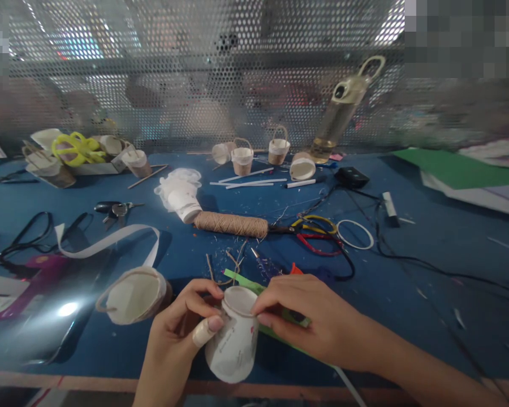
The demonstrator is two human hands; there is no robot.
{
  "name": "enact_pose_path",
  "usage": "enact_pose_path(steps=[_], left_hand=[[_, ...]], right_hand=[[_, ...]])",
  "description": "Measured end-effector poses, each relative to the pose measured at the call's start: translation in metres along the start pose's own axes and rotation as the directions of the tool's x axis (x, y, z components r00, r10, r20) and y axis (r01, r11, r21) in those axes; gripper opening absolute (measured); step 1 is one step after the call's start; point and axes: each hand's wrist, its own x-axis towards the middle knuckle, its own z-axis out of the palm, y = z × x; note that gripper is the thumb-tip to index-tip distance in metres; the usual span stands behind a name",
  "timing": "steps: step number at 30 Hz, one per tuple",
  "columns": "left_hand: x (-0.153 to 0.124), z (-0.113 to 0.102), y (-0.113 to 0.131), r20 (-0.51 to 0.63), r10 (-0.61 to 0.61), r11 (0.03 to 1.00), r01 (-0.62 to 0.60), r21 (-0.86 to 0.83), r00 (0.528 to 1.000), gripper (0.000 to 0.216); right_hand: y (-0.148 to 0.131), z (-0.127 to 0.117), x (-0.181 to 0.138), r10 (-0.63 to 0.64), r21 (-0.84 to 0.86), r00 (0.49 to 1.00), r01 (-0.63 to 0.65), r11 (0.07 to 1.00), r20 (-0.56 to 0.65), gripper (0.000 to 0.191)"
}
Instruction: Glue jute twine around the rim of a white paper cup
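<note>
A white paper cup [233, 353] with small printed marks stands with its narrow end up, near the table's front edge. A thin strand of twine [237, 312] runs around its upper rim. My left hand [182, 328], a bandage on its thumb, grips the cup's left side. At the rim's right side, the thumb and forefinger of my right hand [305, 316] pinch the twine against the cup; the fingertips partly hide it. Left of my hands lies a larger cup basket [138, 297] with a looped twine handle. Behind the cup are loose twine pieces [210, 268] and a green strip [240, 278].
A twine roll [233, 224] lies mid-table, with scissors [318, 226] against its right end. Small baskets [242, 161] and a leaning bottle [337, 113] stand along the perforated metal screen. Black cables [428, 264] cross the right side. A purple glue gun [21, 288] lies left.
</note>
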Motion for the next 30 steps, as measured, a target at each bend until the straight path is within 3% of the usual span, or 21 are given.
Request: enact_pose_path(steps=[10, 14, 17, 20, 24, 30], left_hand=[[0.006, -0.015, -0.011, 0.148, 0.131, 0.984, -0.147, 0.098, 0.98, 0.014], [0.002, -0.012, -0.01, 0.283, 0.035, 0.983, -0.084, 0.163, 0.958, 0.043], [-0.001, -0.009, -0.007, 0.367, -0.078, 0.978, -0.001, 0.209, 0.927, 0.052], [-0.004, -0.004, -0.001, 0.333, -0.154, 0.968, 0.073, 0.241, 0.93, 0.047], [-0.008, 0.003, 0.004, 0.244, -0.167, 0.973, 0.12, 0.196, 0.955, 0.04], [-0.01, 0.003, 0.006, 0.235, -0.207, 0.969, 0.165, 0.186, 0.95, 0.04]], right_hand=[[0.001, 0.002, -0.001, 0.004, 0.004, 1.0, -0.004, 1.0, -0.03, 0.006], [0.001, 0.004, -0.001, 0.001, 0.021, 0.999, 0.0, 1.0, -0.034, 0.005], [0.0, 0.005, 0.0, -0.008, 0.034, 0.999, 0.009, 0.999, -0.034, 0.007], [-0.001, 0.005, 0.001, -0.015, 0.047, 0.999, 0.017, 0.999, -0.029, 0.01], [-0.001, 0.004, 0.0, 0.009, 0.059, 0.999, -0.007, 0.998, -0.031, 0.011], [0.002, 0.007, -0.001, 0.006, 0.062, 0.998, -0.002, 0.998, -0.065, 0.008]])
